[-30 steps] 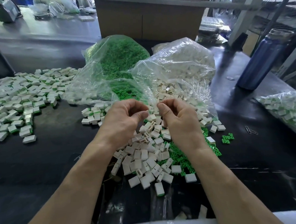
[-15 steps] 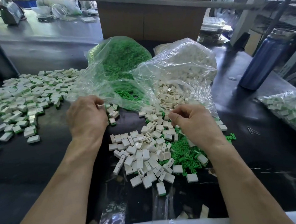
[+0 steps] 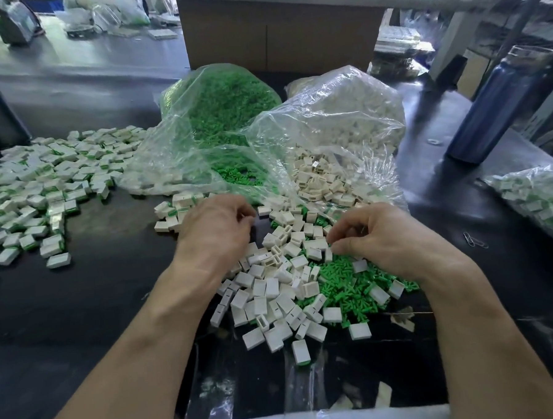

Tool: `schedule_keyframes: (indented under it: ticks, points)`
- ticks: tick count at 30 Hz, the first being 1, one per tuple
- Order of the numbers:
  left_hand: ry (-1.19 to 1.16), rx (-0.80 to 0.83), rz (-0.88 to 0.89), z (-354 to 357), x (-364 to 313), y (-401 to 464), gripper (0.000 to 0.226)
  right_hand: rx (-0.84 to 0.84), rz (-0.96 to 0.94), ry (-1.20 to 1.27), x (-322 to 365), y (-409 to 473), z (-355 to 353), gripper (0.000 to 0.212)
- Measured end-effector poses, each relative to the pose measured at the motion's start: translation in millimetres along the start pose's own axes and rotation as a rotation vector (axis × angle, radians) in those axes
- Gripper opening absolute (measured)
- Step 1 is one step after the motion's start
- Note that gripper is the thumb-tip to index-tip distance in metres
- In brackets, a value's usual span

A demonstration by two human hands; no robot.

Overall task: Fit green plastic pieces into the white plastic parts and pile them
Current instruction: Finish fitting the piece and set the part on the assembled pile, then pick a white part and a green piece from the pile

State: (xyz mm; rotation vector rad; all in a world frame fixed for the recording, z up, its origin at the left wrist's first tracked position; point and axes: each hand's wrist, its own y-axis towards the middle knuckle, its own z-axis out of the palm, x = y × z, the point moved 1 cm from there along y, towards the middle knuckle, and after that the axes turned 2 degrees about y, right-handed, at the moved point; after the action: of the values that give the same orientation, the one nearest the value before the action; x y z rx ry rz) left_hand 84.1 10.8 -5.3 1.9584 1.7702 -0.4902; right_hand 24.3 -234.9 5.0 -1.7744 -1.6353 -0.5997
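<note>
The left hand (image 3: 217, 230) hangs knuckles-up over the near edge of the loose white parts (image 3: 266, 293), its fingers curled under; whether they hold anything cannot be told, since the palm hides them. The right hand (image 3: 385, 239) sits just right of it, fingertips (image 3: 336, 238) bunched and touching the white parts where they meet the loose green pieces (image 3: 346, 282) (what the fingers pinch, if anything, is too small to make out). Both heaps lie on the dark table (image 3: 97, 298) between the two forearms, white to the left, green to the right, mingling in the middle. Just beyond the hands two clear bags spill open: the bag of green pieces (image 3: 222, 116) and, beside it on the right, the bag of white parts (image 3: 341, 119). Far left spreads the pile of fitted parts (image 3: 40, 189), white with green edges. A blue bottle (image 3: 500, 104) stands at far right, a cardboard box (image 3: 278, 33) behind the bags.
</note>
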Motion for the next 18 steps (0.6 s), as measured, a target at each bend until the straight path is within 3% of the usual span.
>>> schedule_keyframes:
  ticks: [9,18]
  points:
    - [0.057,0.068,0.067,12,-16,2,0.013,-0.017,0.016,-0.155,7,2,7,0.012]
    - [-0.193,0.166,0.012,11,-10,-6,0.026,-0.028,-0.003,-0.166,8,3,10,0.012]
